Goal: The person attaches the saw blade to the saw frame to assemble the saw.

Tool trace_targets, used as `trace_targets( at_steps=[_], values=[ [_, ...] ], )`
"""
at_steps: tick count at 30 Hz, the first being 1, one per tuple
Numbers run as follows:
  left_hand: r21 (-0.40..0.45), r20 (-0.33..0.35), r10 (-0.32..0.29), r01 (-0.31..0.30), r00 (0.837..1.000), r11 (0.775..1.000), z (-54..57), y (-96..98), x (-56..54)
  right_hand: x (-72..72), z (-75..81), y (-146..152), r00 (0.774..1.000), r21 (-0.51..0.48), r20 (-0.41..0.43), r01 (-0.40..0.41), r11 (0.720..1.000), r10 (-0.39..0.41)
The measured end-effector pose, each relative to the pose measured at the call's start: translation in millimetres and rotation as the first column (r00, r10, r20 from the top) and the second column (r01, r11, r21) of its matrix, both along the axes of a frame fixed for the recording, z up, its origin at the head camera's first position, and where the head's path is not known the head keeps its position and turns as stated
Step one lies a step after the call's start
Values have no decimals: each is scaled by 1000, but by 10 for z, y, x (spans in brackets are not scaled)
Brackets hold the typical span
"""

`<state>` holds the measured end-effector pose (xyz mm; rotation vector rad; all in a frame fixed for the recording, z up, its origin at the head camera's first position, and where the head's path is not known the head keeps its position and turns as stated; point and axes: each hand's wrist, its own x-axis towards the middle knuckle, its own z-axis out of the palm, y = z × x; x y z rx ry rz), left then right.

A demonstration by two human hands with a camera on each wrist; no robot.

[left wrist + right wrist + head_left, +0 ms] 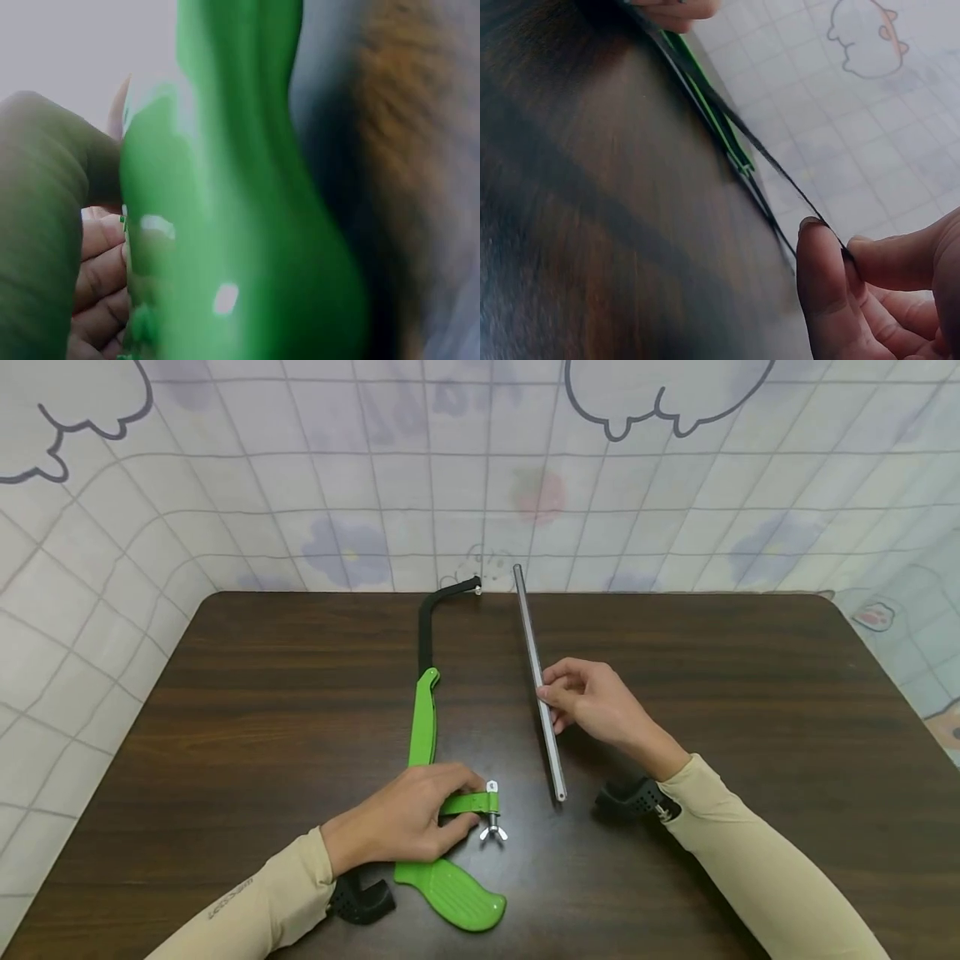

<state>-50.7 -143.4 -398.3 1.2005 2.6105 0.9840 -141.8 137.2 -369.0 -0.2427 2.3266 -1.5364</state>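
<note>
A green and black hacksaw frame (423,718) lies along the table without a blade fitted between its ends. My left hand (405,814) grips it near the handle, thumb and fingers about the green arm that carries a silver wing nut (493,833). In the left wrist view the glossy green handle (240,225) fills the middle and hides much of that hand. To the right of the frame, my right hand (596,703) pinches a thin silver hacksaw blade (529,639) near its middle. The blade (784,166) appears edge-on and dark in the right wrist view.
Under everything is a dark wood-grain table (262,727). A pale checked cloth (465,477) with cartoon prints rises behind its far edge and along the sides. Black wrist mounts (362,900) sit under both sleeves, close to the tabletop.
</note>
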Motion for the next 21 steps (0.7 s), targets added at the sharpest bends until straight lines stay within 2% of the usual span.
trace_targets(
  at_steps=[12,21],
  values=[
    [96,-69,32,-25,997,995,-61,50,28,-64,-47,-170,1000,-16,-1,-21,1000,21],
    [127,-80,43,-32,996,991,-77,44,42,-161,-65,-270,999,-39,29,-27,999,28]
  ],
)
